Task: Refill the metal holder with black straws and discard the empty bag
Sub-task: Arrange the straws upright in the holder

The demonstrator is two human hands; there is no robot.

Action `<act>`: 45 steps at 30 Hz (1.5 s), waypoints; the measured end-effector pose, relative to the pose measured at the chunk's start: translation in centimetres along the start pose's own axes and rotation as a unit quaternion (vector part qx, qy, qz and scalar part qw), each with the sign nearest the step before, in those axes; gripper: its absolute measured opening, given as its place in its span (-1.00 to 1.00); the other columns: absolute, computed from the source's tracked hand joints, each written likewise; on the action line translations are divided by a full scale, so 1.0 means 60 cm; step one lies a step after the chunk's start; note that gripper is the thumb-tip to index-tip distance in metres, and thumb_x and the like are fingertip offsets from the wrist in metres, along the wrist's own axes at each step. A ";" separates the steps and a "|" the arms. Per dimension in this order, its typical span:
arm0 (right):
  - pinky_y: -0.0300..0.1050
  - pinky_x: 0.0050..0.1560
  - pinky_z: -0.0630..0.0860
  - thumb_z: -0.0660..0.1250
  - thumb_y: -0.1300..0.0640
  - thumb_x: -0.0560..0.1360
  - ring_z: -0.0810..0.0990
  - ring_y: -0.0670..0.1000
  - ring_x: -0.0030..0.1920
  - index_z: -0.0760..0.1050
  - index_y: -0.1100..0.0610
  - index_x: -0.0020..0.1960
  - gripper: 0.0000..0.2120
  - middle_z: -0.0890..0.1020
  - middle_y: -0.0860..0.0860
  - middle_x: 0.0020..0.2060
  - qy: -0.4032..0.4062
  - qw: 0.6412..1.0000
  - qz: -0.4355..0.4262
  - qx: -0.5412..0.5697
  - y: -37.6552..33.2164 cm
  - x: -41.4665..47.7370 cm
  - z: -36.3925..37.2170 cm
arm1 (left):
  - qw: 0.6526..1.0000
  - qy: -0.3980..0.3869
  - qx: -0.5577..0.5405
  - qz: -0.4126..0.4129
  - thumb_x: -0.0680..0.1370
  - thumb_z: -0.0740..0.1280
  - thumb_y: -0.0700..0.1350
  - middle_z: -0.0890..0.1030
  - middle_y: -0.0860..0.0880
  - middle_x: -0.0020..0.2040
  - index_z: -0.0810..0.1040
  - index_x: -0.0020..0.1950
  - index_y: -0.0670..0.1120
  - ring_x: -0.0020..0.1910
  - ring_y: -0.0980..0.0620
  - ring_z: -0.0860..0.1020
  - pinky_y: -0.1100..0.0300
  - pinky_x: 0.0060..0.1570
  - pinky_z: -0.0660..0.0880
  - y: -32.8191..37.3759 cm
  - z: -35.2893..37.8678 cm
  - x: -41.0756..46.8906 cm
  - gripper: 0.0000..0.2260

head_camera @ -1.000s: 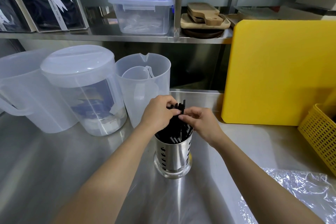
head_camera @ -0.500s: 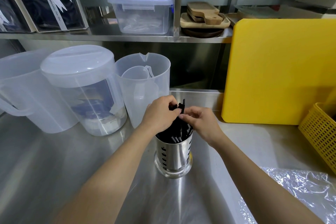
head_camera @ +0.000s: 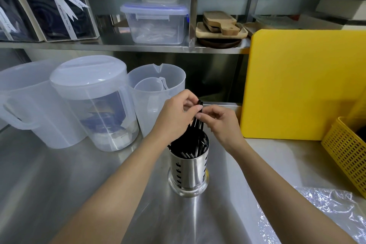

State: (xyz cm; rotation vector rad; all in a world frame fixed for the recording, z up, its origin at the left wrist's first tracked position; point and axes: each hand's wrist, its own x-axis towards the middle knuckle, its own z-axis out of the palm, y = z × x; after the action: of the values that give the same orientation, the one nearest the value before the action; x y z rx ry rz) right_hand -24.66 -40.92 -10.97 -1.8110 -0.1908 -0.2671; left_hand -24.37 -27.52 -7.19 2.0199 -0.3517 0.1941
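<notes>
Head view. The steel counter (head_camera: 59, 174) was bounded at the rear by a low steel lip under a shelf (head_camera: 122, 47), at rear left by three translucent pitchers (head_camera: 93, 103), at rear right by an upright yellow board (head_camera: 305, 83), and at far right by a yellow basket (head_camera: 348, 152). Bare counter lay open on the left and in front of the holder (head_camera: 189, 172); the right front corner was taken up by the bag (head_camera: 316, 214), one clear plastic bag lying flat and crumpled, well apart from both hands.

The holder, one perforated metal cylinder, stood upright near the middle of the counter, just in front of the right-hand pitcher and apart from the board. The straws (head_camera: 195, 134), black, stood in it as a leaning bundle; their number could not be counted. Their upper ends rose above the rim to the hands.

Both hands were directly above the holder, fingertips meeting. The left hand (head_camera: 176, 117) was curled around the upper part of the bundle from the left. The right hand (head_camera: 219, 123) pinched the straw tops between thumb and forefinger from the right. Two straw tips showed above the fingers.

On the shelf: two stacked lidded tubs, and a pile of wooden boards.
</notes>
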 end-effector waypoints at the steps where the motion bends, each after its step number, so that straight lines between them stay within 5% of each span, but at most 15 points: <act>1: -0.43 -0.33 0.38 0.39 0.21 0.43 0.48 -0.25 -0.36 0.63 0.20 -0.14 -0.93 0.57 -0.05 -0.36 0.004 1.000 -0.003 -0.001 -0.004 0.000 0.000 | 1.000 0.001 0.006 0.006 0.49 0.35 -0.12 0.62 0.03 -0.17 0.52 -0.06 -0.01 -0.13 0.11 0.60 0.34 -0.08 0.54 0.003 -0.002 -0.001 -0.95; 3: -0.34 -0.28 0.42 0.38 0.19 0.44 0.49 -0.20 -0.34 0.61 0.15 -0.16 -0.96 0.58 -0.02 -0.34 0.011 1.000 -0.013 -0.015 -0.011 -0.002 0.001 | 1.000 -0.002 0.018 0.016 0.48 0.37 -0.13 0.62 0.07 -0.15 0.57 0.02 0.00 -0.12 0.16 0.59 0.51 -0.15 0.47 0.011 -0.006 -0.003 -0.87; 7: -0.04 -0.12 0.53 0.36 0.17 0.45 0.59 0.08 -0.16 0.62 0.15 -0.12 -0.92 0.64 0.12 -0.20 0.022 0.998 -0.032 -0.046 -0.035 -0.004 0.003 | 1.000 0.016 0.003 0.016 0.44 0.40 -0.16 0.63 0.05 -0.18 0.64 0.02 -0.05 -0.12 0.11 0.61 0.45 -0.09 0.50 0.025 -0.014 -0.001 -0.83; 12: -0.29 -0.19 0.46 0.33 0.17 0.48 0.55 -0.18 -0.22 0.61 0.10 -0.07 -0.91 0.61 -0.08 -0.25 0.026 0.997 -0.070 -0.037 -0.065 -0.005 -0.009 | 0.987 0.079 -0.139 -0.003 0.44 0.38 -0.28 0.62 -0.03 -0.22 0.61 -0.18 -0.04 -0.12 -0.04 0.63 0.08 -0.02 0.60 0.058 -0.047 0.005 -0.86; 17: -0.34 -0.21 0.37 0.27 0.28 0.51 0.51 -0.29 -0.28 0.61 0.12 0.01 -0.82 0.55 -0.19 -0.25 0.012 0.995 -0.065 -0.078 -0.062 -0.004 -0.043 | 0.944 0.189 -0.269 -0.028 0.46 0.36 -0.31 0.61 -0.02 -0.31 0.56 -0.22 -0.09 -0.30 0.10 0.65 0.19 -0.19 0.62 0.075 -0.111 0.017 -0.86; 22: -0.24 -0.26 0.53 0.25 0.44 0.46 0.51 0.03 -0.26 0.51 -0.06 0.15 -0.54 0.52 -0.01 -0.16 -0.099 0.991 -0.075 -0.042 -0.083 -0.023 -0.059 | 0.910 0.218 -0.331 -0.121 0.48 0.35 -0.28 0.61 -0.08 -0.23 0.55 -0.23 -0.14 -0.27 0.08 0.65 0.15 -0.13 0.63 0.061 -0.129 0.012 -0.90; 24: -0.27 -0.26 0.56 0.27 0.47 0.43 0.58 -0.04 -0.27 0.49 -0.08 0.18 -0.48 0.56 0.00 -0.19 -0.144 0.987 -0.066 0.014 -0.097 -0.031 -0.061 | 0.884 0.213 -0.382 -0.164 0.48 0.34 -0.30 0.62 -0.12 -0.21 0.53 -0.20 -0.18 -0.32 0.05 0.67 0.18 -0.25 0.63 0.055 -0.127 0.009 -0.93; 28: -0.27 -0.28 0.53 0.44 0.30 0.28 0.55 -0.10 -0.33 0.64 -0.05 0.01 -0.62 0.62 -0.10 -0.31 -0.175 0.977 -0.077 0.093 -0.113 -0.039 -0.068 | 0.816 0.174 -0.496 -0.239 0.47 0.33 -0.36 0.65 -0.15 -0.30 0.50 -0.08 -0.28 -0.39 0.03 0.67 0.17 -0.38 0.62 0.041 -0.117 0.002 -0.93; 31: -0.27 -0.26 0.48 0.48 0.22 0.28 0.51 -0.08 -0.37 0.69 -0.01 -0.13 -0.79 0.61 -0.11 -0.36 -0.121 0.974 -0.117 0.151 -0.124 -0.040 -0.069 | 0.796 0.133 -0.518 -0.283 0.47 0.33 -0.35 0.65 -0.13 -0.41 0.51 -0.17 -0.28 -0.39 0.02 0.66 0.14 -0.23 0.64 0.033 -0.096 -0.008 -0.97; 36: -0.29 -0.38 0.42 0.36 0.22 0.44 0.46 -0.12 -0.42 0.60 0.04 -0.21 -0.88 0.56 -0.09 -0.48 0.071 0.978 -0.154 0.119 -0.141 -0.033 -0.071 | 0.865 0.047 -0.385 -0.318 0.50 0.31 -0.25 0.58 -0.13 -0.25 0.53 -0.09 -0.22 -0.24 -0.03 0.59 0.14 -0.27 0.63 0.023 -0.067 -0.032 -0.96; 39: -0.32 -0.37 0.38 0.32 0.18 0.48 0.43 -0.15 -0.41 0.54 0.03 -0.21 -0.89 0.53 -0.09 -0.44 0.074 0.981 -0.174 0.043 -0.143 -0.037 -0.072 | 0.943 0.077 -0.193 -0.259 0.49 0.32 -0.22 0.59 -0.12 -0.17 0.54 -0.12 -0.14 -0.21 0.00 0.57 0.15 -0.13 0.56 0.007 -0.062 -0.037 -0.99; 42: -0.27 -0.36 0.35 0.30 0.17 0.51 0.39 -0.10 -0.39 0.50 0.07 -0.22 -0.87 0.48 0.01 -0.42 0.040 0.987 -0.154 -0.021 -0.137 -0.039 -0.072 | 0.970 0.108 -0.089 -0.197 0.48 0.34 -0.17 0.59 -0.03 -0.19 0.53 -0.15 -0.07 -0.16 0.01 0.56 0.13 -0.06 0.49 -0.005 -0.061 -0.044 -0.97; 45: -0.17 -0.31 0.38 0.28 0.13 0.51 0.42 0.00 -0.36 0.50 0.20 -0.18 -0.84 0.50 0.11 -0.38 -0.009 0.987 -0.114 -0.115 -0.121 -0.036 -0.058 | 0.992 0.043 -0.038 -0.115 0.46 0.37 -0.18 0.58 0.05 -0.15 0.54 -0.03 -0.03 -0.09 0.05 0.56 0.22 0.04 0.45 -0.013 -0.056 -0.056 -0.88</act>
State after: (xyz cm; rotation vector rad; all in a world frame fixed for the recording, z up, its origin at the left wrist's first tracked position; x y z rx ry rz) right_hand -28.97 -42.41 -4.00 -2.0222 -0.3946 -0.4507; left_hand -27.21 -23.67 -7.30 1.9512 -0.0702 0.1208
